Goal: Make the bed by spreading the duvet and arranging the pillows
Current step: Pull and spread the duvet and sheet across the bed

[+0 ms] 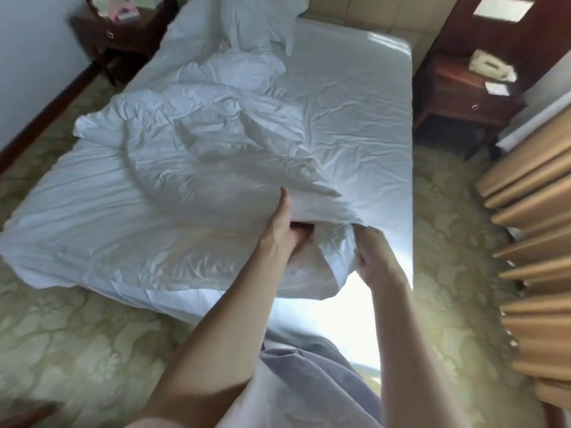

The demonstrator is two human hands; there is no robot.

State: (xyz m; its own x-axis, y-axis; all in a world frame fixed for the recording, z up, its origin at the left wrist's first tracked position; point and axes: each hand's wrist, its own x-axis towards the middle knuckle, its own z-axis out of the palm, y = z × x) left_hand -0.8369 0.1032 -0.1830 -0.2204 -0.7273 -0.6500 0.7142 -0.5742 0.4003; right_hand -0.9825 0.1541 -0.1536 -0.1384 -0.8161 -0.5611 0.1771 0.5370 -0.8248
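Duvet point(173, 168) bunched and crumpled across the near and left part of the bed point(355, 97), one edge spilling past the foot toward the carpet point(61, 335). Left hand point(285, 225) curled into the near edge, thumb up along the fabric, fingers half buried in folds. Right hand point(372, 251) just beside it, clamped on the same edge, fingertips lost under the cloth. Blue-grey garment low in view, between the forearms. Gold curtain point(531, 230) hanging at right. Bare sheet beyond, on the right half of the mattress. Pillows point(256, 23) heaped at the head, left side, partly cut off by the frame. Dark nightstand point(466, 94) at far right with a pale telephone point(488, 64); another nightstand point(114, 35) far left, its contents blurred.
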